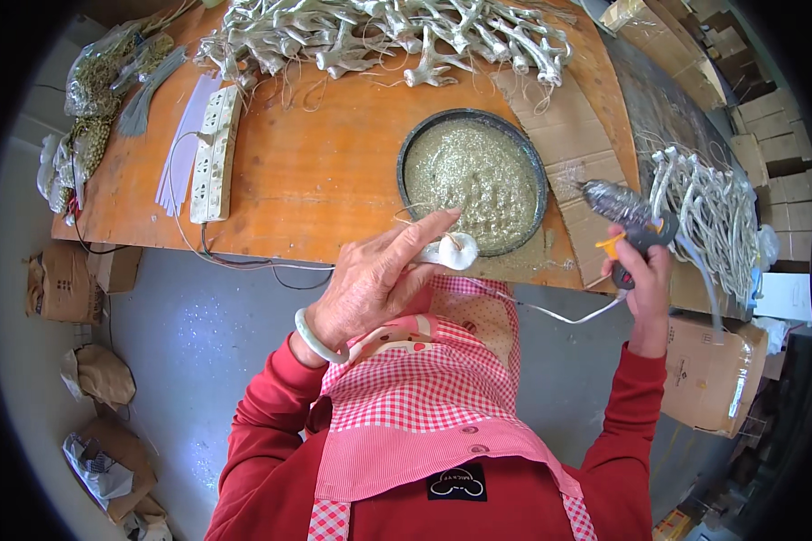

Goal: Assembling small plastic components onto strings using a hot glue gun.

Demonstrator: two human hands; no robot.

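Observation:
My left hand (374,284) holds a small white rounded piece (456,251) with thin string at its top, just over the near rim of a round dark tray (406,153) filled with gold glitter. My right hand (645,279) grips a glue gun (627,216) to the right of the tray, its nozzle pointing left and up, its white cord trailing down toward my apron. A pale bangle (316,341) sits on my left wrist.
The orange tabletop (307,171) carries a white power strip (215,153), a heap of silvery branch-shaped pieces (388,36) at the far edge, and cardboard (564,135) under the tray's right side. More silvery pieces (708,212) lie at right. Boxes and paper bags stand on the floor.

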